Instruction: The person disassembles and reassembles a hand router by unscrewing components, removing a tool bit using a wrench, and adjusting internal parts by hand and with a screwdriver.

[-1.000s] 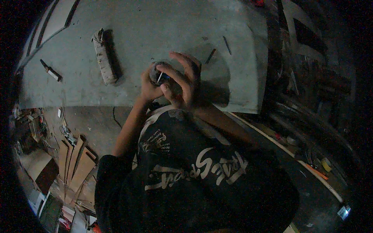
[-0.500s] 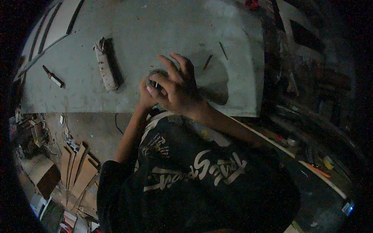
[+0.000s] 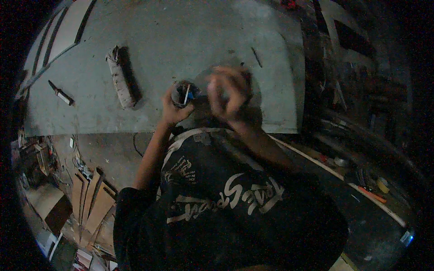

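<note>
My left hand (image 3: pixel 173 112) is wrapped round a small dark round container (image 3: pixel 179 94) at the near edge of the table. Its open top faces up; a thin white stick (image 3: pixel 186 94) stands across the mouth, and a small patch of blue shows beside it. My right hand (image 3: pixel 230 92) is just to the right, apart from the container and above the table. Its fingers are bent and smeared by motion, so whether they hold anything cannot be made out.
On the grey-green table (image 3: pixel 158 31) lie a long wrapped roll (image 3: pixel 121 79), a knife-like tool (image 3: pixel 61 93) and a thin dark stick (image 3: pixel 257 57). Framed panels (image 3: pixel 68 27) are at the far left. Wooden boards (image 3: pixel 92 198) lean below the table, and clutter lines the right.
My right hand has come off the container and moved right, uncovering its mouth with the white stick and blue patch. My left hand still holds it. One dark stick is no longer visible.
</note>
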Available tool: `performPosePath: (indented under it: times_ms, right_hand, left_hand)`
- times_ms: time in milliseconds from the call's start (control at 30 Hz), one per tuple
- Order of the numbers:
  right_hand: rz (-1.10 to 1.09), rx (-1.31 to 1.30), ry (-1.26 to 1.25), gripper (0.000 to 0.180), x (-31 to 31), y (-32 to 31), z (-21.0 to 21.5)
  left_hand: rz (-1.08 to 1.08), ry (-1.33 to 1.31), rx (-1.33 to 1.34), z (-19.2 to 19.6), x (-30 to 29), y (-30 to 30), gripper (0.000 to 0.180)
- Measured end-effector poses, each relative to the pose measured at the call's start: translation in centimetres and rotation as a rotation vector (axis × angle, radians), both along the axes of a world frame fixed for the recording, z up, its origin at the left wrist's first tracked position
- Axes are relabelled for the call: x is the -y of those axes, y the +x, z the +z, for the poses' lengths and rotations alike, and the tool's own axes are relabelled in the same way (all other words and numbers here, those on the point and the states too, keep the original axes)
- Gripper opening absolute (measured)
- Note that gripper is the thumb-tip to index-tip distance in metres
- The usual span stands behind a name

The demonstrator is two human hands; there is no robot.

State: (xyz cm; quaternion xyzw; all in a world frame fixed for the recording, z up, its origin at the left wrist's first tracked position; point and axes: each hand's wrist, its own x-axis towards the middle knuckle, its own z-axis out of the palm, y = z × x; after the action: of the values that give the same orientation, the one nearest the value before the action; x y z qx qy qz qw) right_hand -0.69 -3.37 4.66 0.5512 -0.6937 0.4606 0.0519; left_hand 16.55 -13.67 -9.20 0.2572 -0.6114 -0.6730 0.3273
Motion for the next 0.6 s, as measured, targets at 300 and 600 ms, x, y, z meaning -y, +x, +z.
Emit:
performPosePath:
  times_ms: [300,600]
  right_hand:
    - [-0.516,0.052,0.806,0.034,-1.3,-7.4,-7.6]
    - [-0.487,-0.046,0.720,0.017,-0.3,-7.1,-10.3]
  left_hand:
    - [0.034,-0.189,0.000,0.5,0.4,0.3,0.053]
    - [-0.017,-0.167,0.020,1.9,0.7,0.4,0.052]
